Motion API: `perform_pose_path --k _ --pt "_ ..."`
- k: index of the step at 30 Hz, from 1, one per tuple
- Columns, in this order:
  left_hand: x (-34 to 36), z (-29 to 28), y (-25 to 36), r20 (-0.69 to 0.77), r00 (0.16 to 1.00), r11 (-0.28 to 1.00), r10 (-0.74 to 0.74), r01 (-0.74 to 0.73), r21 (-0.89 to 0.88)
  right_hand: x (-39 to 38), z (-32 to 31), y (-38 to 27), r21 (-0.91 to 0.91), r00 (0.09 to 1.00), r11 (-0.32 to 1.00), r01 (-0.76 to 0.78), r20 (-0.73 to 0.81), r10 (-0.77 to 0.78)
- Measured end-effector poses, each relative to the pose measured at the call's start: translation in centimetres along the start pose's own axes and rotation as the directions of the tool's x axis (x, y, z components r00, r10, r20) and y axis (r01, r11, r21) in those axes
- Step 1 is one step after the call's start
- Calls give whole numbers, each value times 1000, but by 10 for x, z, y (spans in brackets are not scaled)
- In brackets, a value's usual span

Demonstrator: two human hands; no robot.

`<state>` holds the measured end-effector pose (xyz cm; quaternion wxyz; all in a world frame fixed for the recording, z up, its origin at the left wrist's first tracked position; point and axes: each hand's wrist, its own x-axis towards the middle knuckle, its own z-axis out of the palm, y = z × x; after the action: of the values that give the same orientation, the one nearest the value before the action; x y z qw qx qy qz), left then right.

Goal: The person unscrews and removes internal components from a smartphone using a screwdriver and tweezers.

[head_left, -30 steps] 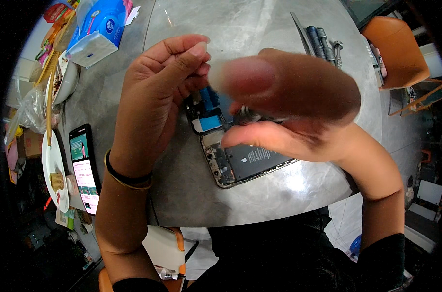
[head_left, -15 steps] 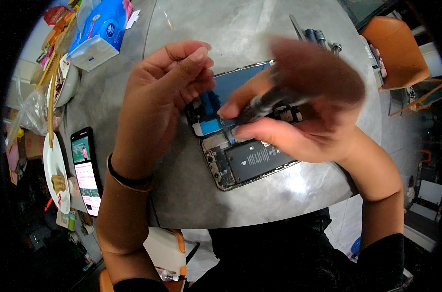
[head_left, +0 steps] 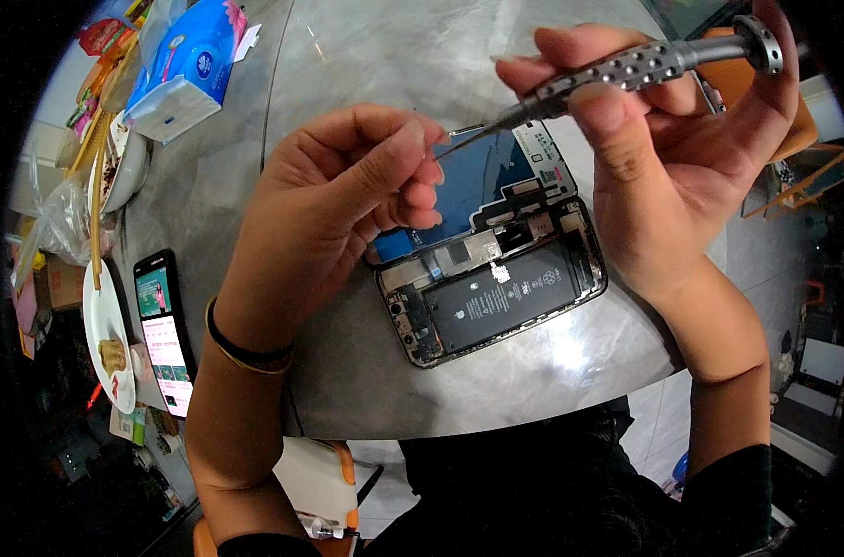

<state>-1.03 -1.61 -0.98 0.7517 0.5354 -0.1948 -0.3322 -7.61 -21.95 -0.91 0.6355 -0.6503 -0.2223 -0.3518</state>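
Right hand (head_left: 682,181): fingers wrapped round a grey screwdriver (head_left: 617,74), tip pointing left; left hand (head_left: 334,186): fingers pinched narrow beside that tip, contents cannot be told; opened phone (head_left: 506,292) lies on the surface (head_left: 348,381), between the forearms.

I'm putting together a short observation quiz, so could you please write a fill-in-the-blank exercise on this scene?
1. The screwdriver is held in the person's ____ hand.
2. The screwdriver's thin tip points toward the person's ____ hand.
3. The tissue pack is mainly white and ____.
4. In the picture, the opened phone lies to the ____ of the lit phone.

Missing words: right; left; blue; right.
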Motion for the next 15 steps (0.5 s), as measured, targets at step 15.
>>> perform_pose_path --k 15 --pt "0 1 -1 52 998 999 33 -34 15 4 7 3 87 999 996 -33 -34 36"
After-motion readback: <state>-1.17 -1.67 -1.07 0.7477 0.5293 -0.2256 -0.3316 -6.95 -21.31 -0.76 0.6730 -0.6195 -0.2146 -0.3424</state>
